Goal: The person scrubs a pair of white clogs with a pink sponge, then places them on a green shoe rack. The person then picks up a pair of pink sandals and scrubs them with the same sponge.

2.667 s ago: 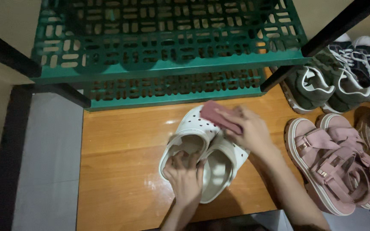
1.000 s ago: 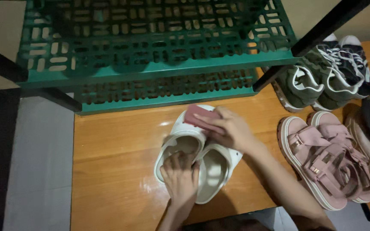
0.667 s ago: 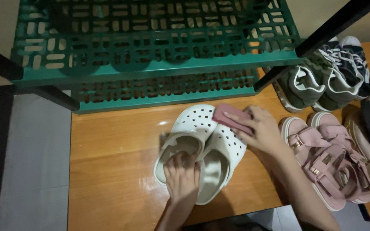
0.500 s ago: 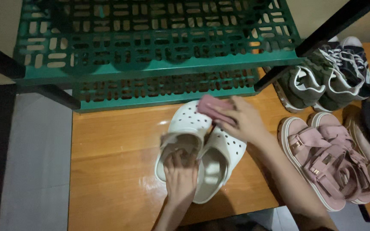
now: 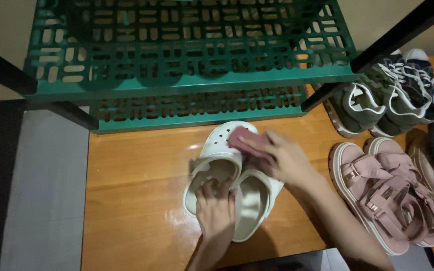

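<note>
Left hand point(image 5: 216, 211) pressed flat inside white perforated foam clogs point(image 5: 227, 175), long axis running away; right hand point(image 5: 285, 160) nearer toes, clutching dusky-pink sponge block point(image 5: 244, 139).

Single head-worn view, looking steeply down and slightly forward from above the person's own forearms, which enter from the bottom edge. The left hand point(image 5: 216, 213) and right hand point(image 5: 285, 158) sit just below frame centre, at close range, on a pair of white perforated foam clogs point(image 5: 227, 183). The glossy orange-brown wooden shelf board point(image 5: 136, 200) fills the lower half; the green slotted plastic rack tier point(image 5: 187, 45) spans the top, nearer the lens. The right edge crops pink strapped sandals point(image 5: 383, 195). No second view shares this scene
</note>
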